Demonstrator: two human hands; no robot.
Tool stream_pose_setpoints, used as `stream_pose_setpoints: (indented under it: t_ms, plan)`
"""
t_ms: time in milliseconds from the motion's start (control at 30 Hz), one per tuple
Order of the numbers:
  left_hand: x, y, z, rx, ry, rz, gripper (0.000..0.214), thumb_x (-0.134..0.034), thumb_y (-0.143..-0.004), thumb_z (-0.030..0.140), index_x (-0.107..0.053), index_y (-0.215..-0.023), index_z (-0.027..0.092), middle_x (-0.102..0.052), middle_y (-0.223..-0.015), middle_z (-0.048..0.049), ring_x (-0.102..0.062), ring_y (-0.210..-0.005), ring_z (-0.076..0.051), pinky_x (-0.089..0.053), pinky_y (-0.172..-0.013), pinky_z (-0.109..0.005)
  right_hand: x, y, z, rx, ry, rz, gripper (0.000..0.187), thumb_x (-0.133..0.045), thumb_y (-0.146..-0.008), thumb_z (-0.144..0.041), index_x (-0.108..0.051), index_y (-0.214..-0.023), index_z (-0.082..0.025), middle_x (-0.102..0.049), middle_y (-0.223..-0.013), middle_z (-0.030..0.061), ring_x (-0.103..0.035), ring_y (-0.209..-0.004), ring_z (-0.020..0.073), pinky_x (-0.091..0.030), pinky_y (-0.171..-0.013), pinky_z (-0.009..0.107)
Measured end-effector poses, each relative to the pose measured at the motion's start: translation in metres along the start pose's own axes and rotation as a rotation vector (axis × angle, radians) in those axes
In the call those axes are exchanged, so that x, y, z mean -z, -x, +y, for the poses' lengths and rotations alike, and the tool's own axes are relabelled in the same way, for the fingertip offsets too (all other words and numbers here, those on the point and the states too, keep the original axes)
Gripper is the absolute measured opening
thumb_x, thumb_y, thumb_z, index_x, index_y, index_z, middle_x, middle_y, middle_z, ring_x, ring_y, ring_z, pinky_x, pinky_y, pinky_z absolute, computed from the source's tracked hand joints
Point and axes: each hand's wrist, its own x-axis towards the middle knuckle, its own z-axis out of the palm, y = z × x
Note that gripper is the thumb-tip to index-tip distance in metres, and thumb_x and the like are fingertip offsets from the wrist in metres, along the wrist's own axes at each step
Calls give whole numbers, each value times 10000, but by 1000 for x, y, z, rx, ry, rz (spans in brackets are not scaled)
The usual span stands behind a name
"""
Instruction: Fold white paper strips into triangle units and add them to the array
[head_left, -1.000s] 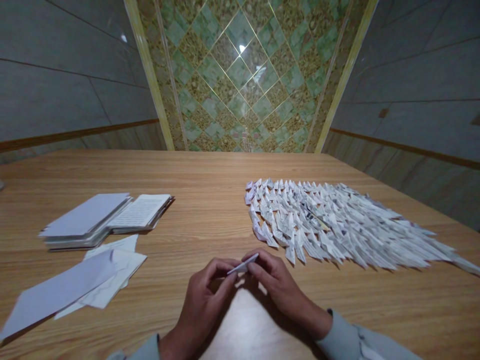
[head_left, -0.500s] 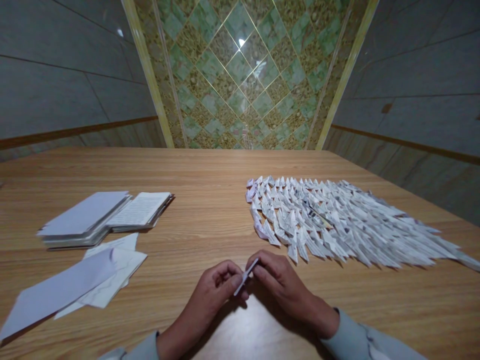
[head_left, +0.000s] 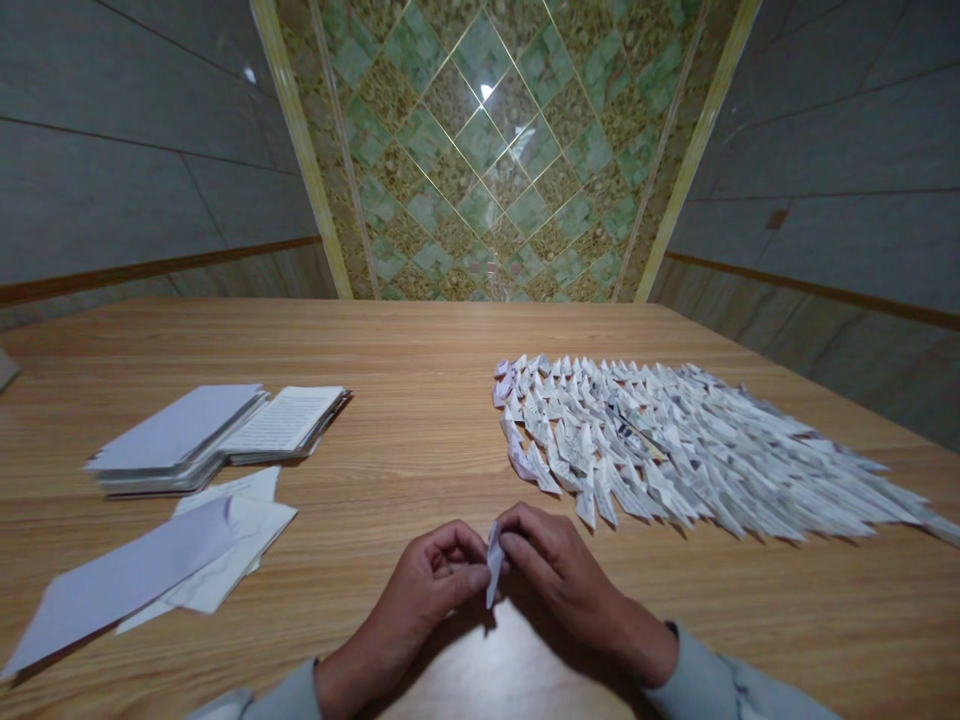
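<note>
A small folded piece of white paper point(head_left: 493, 565) stands nearly upright between my two hands, above the front of the table. My left hand point(head_left: 435, 580) pinches its left side with thumb and fingers. From the other side my right hand point(head_left: 559, 565) grips its upper part, thumb toward me. The fingers behind the paper are partly hidden. Beyond my right hand lie many small folded paper boats point(head_left: 637, 430), packed close together in rows.
On the left of the wooden table point(head_left: 405, 370), stacked paper sheets point(head_left: 176, 430) lie beside a smaller stack of printed pages point(head_left: 289, 420). Nearer me are several loose sheets, a lilac one point(head_left: 127, 585) on top. Tiled walls point(head_left: 480, 200) surround the table.
The folded paper has turned from a diagonal tilt to nearly upright, with more of its face showing. Both hands have stayed in almost the same place.
</note>
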Motion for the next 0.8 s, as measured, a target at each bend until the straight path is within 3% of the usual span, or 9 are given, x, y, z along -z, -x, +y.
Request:
stream_pose_setpoints:
  t_ms: [267,400,567,700,800]
  plan:
    - [-2,3,5,-69,-28,75,205,-856,-672,260,-679,-688,160,-656,-645,7,-569,-614,-130,-440,-597,-236,-9,2,-4,-53,-22,42,214,-633,-865,-332,-649,-1019,-183,-648,-881,44,-586,-774,197,-438,-676,300]
    - [-2,3,2,-74,-35,83,154,-828,-672,222,-694,-714,157,-679,-702,-13,-586,-666,-150,-445,-629,-246,-13,4,-6,-130,-63,77,237,-618,-889,-311,-624,-1092,-189,-649,-920,47,-596,-790,198,-456,-687,300]
    - [-3,4,-2,-109,-52,96,105,-790,-693,177,-689,-716,163,-673,-744,-17,-589,-698,-157,-456,-634,-236,-19,6,-3,-39,30,277,213,-651,-815,-192,-563,-1008,-212,-598,-963,53,-584,-903,220,-476,-761,310]
    - [-3,5,-3,-104,-12,63,107,-794,-714,192,-692,-730,161,-687,-782,-34,-614,-743,-175,-487,-675,-251,-22,7,-2,7,39,294,162,-652,-811,-146,-545,-901,-227,-563,-848,14,-551,-767,186,-456,-654,275]
    - [-3,5,-5,-105,34,46,127,-811,-716,204,-694,-738,161,-683,-789,-30,-614,-745,-171,-491,-682,-250,-22,7,-3,58,56,280,148,-643,-844,-134,-589,-949,-223,-589,-869,24,-569,-789,189,-464,-672,278]
